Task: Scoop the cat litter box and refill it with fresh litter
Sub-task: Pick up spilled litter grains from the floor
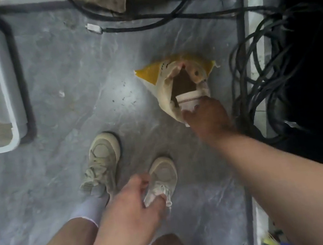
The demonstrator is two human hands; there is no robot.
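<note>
Right fingers (192, 115) curled round cup (190, 102) at litter bag (164, 92) mouth; left fingers (145, 185) loose

No readable text anywhere in view.

The yellow and cream litter bag (162, 79) carries dark printed marks near its torn top and a round picture beside the opening, but they are too blurred to make out as letters or a brand. The white cup (189, 99) at the bag's mouth has a thin dark band around it and no legible label. The shoes (104, 152) show no logo that can be read.
</note>
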